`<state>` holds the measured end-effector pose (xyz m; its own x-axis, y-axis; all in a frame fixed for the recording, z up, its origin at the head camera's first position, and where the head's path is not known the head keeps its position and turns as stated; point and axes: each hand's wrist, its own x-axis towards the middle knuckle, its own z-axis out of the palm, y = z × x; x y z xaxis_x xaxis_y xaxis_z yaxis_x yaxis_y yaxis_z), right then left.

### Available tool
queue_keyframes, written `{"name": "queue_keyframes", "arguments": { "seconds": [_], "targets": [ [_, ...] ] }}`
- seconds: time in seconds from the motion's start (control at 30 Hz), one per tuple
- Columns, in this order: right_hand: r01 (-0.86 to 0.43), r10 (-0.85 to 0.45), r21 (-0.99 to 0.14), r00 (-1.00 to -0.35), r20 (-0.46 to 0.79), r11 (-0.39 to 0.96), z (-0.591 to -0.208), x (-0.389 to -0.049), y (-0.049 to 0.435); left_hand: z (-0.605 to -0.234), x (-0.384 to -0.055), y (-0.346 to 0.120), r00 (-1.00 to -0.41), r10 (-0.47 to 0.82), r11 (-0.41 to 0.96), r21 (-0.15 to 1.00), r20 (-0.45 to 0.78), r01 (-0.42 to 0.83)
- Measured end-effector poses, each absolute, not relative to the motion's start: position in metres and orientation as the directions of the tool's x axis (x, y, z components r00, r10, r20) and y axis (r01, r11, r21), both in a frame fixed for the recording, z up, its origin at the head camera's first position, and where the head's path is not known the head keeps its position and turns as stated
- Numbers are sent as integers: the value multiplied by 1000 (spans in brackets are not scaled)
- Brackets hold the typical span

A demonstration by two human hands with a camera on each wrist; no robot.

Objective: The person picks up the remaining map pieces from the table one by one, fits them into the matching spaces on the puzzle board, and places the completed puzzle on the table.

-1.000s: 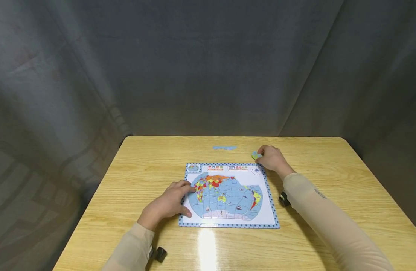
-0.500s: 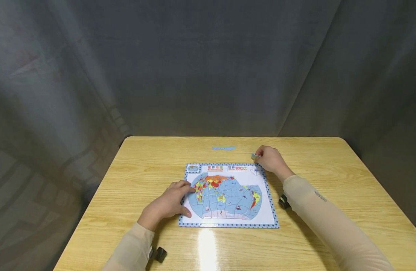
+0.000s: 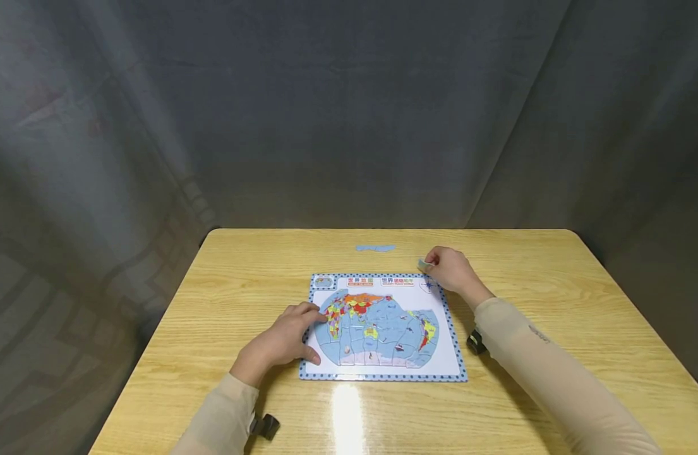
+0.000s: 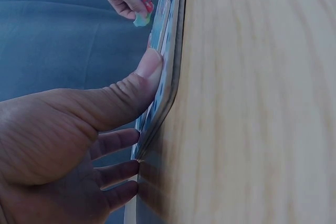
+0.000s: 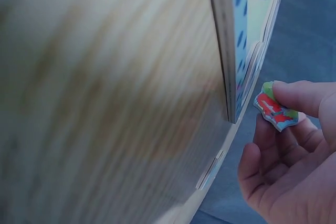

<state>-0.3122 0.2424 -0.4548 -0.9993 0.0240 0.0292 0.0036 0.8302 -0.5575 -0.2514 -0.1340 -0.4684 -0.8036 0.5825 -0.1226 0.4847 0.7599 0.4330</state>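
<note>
Grey curtain [image 3: 349, 114] fills the background beyond both grips. Wood-grain tabletop [image 3: 246, 272] spans below them. Beige sleeves [image 3: 559, 373] run back from each grip. World map puzzle board [image 3: 448, 363] lies flat on the tabletop: to the right of left grip [image 3: 283, 335], on the near side of right grip [image 3: 451, 268]. Fitted map [image 3: 383, 322] takes up most of the board's white face, starting at left grip's fingertips; its outline steps inward on the side toward right grip, white showing there. Left grip: thumb on the board's face near its edge, fingers extended and spread away from thumb, curled round nothing. Black wrist devices [image 3: 476, 342] sit just behind each grip. Flat blue strip [image 3: 375, 248] lies on the tabletop left of right grip, well apart, past the board; can't tell if one piece or two. Red, green and blue puzzle piece [image 5: 274, 107] is in right grip: nearly closed, thumb on the printed face, fingers behind, piece clear of the board.
</note>
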Motion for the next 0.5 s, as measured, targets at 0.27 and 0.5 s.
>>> {"name": "queue_keyframes", "arguments": {
  "seconds": [0.27, 0.5],
  "targets": [
    [-5, 1, -570, -1000, 9, 821, -455, -308, 238, -467, -251, -134, -802, 584, 761, 431, -128, 485],
    [-19, -21, -589, -1000, 3, 808, -456, -303, 233, -468, -251, -134, -803, 582, 759, 437, -126, 482]
  ]
}}
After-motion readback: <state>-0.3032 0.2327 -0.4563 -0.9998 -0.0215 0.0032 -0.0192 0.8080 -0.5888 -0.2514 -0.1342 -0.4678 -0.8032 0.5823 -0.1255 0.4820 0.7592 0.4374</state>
